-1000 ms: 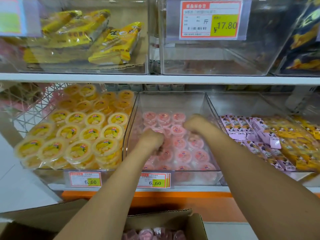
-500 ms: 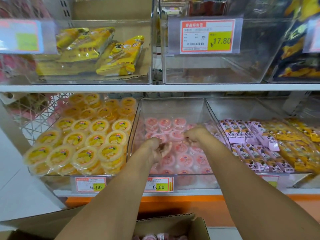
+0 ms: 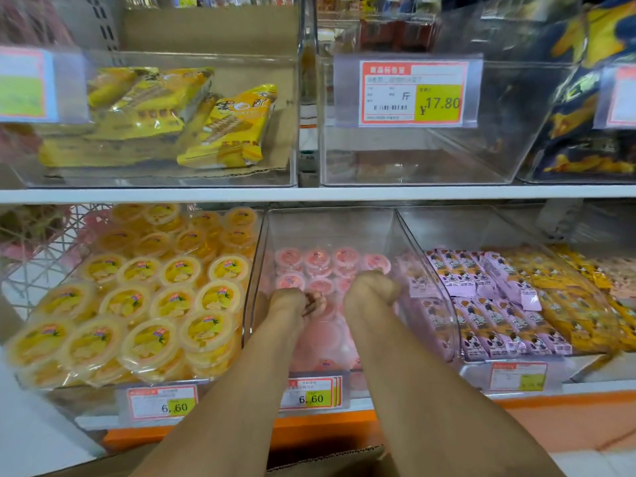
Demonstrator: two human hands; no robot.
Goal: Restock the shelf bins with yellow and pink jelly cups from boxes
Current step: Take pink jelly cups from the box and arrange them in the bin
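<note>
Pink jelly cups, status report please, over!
Left hand and right hand inside middle bin, grip unclear. Pink jelly cups lie beneath them. Nothing in the way.

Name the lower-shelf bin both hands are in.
The middle clear plastic bin, holding round pink jelly cups; its neighbours hold yellow jelly cups and purple packets.

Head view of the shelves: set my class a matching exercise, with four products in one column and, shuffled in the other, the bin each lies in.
Products
1. yellow jelly cups
2. pink jelly cups
3. purple snack packets
4. yellow wafer-roll packs

Bins
A. upper left bin
B. lower middle bin
C. lower right bin
D. lower left bin

Pairs: 1-D, 2-B, 3-C, 4-A
</note>
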